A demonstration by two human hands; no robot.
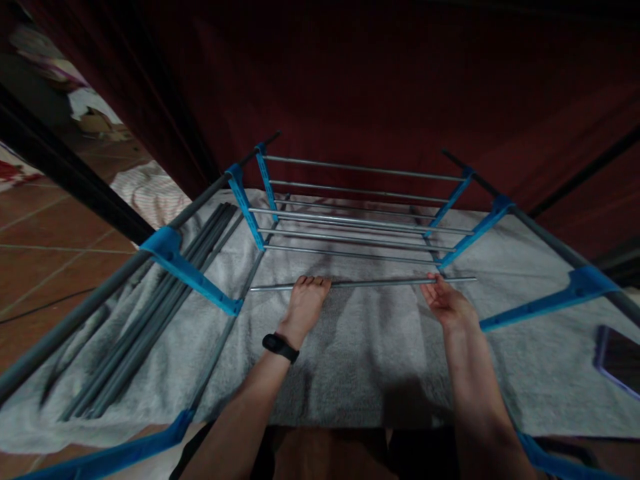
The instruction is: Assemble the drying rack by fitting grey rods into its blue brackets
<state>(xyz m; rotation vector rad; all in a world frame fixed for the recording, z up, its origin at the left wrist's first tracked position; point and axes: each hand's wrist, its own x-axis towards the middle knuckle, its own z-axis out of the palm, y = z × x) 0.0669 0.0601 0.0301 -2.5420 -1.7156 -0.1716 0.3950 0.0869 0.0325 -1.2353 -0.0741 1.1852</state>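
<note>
A thin grey metal rod lies crosswise above a grey towel, just in front of a drying rack frame with blue plastic brackets and several rods fitted. My left hand, a black band on its wrist, is curled over the rod near its left end. My right hand grips the rod near its right end, fingers wrapped round it.
A bundle of loose grey rods lies on the towel at the left. Long grey side tubes with blue brackets run along both sides. A phone rests at the right edge. Dark red curtain behind; tiled floor at left.
</note>
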